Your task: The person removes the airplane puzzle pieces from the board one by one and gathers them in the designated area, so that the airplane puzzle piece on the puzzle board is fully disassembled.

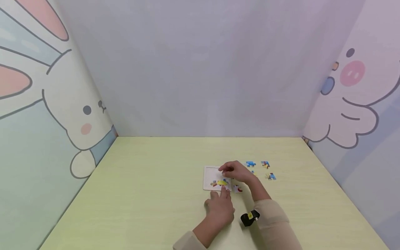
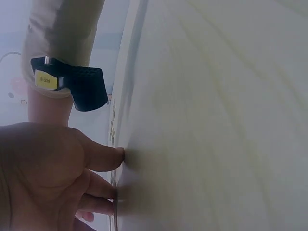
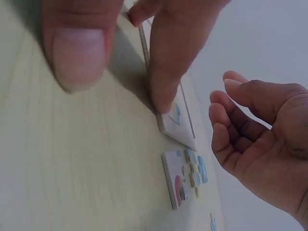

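A small white puzzle board (image 1: 207,177) lies on the table with a few colourful puzzle pieces (image 1: 222,182) along its lower part. My left hand (image 1: 219,208) comes from below, its fingers reaching forward onto the board's near edge and the yellow piece. In the right wrist view, a left fingertip (image 3: 163,98) presses at the board's corner. Above the board's upper right, my right hand (image 1: 237,172) hovers with loosely bent fingers. Nothing shows between the right thumb and fingers (image 3: 240,127) in the right wrist view. A loose puzzle piece (image 1: 237,188) lies beside the board's right edge.
Several loose pieces lie farther right, among them a blue one (image 1: 250,164), one at the back (image 1: 265,164) and one nearer (image 1: 271,176). A black device (image 1: 249,218) is strapped on the right wrist. Printed walls enclose the pale table (image 1: 140,194).
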{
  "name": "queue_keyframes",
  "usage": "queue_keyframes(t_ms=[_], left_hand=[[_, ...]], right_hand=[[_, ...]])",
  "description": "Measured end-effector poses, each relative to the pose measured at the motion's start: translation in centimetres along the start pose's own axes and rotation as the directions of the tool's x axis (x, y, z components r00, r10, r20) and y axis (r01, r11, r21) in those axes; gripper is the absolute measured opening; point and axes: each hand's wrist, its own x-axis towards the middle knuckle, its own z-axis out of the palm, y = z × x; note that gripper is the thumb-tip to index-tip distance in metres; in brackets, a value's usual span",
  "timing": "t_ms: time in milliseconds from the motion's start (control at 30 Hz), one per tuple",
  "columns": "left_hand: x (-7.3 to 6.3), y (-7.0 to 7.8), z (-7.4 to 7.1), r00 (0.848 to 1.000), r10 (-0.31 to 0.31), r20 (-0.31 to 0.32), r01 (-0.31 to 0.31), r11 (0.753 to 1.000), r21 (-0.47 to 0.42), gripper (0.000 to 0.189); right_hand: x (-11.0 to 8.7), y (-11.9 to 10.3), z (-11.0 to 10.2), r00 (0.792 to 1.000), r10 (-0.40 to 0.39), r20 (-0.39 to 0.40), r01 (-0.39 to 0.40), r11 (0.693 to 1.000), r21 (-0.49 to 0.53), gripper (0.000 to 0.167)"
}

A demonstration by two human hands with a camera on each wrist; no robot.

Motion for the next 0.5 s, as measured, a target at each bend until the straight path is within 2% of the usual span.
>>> queue_keyframes(t_ms=[67, 333, 500], left_hand=[[0.0, 0.1, 0.0, 1.0, 0.001, 0.004, -0.001, 1.0, 0.003, 0.061], [-0.1, 0.1, 0.0, 1.0, 0.011, 0.019, -0.012, 0.999, 0.03, 0.063], [-0.1, -0.1, 0.2, 0.999, 0.023, 0.029, -0.023, 0.999, 0.025, 0.063]], right_hand=[[0.5, 0.0, 0.3, 0.999, 0.003, 0.044, -0.002, 1.0, -0.011, 0.017], [2.0, 0.2, 1.3, 0.983, 0.047, 0.176, -0.018, 0.987, -0.162, 0.023], [2.5, 0.2, 1.5, 0.974, 0.028, 0.225, 0.013, 0.984, -0.178, 0.024]])
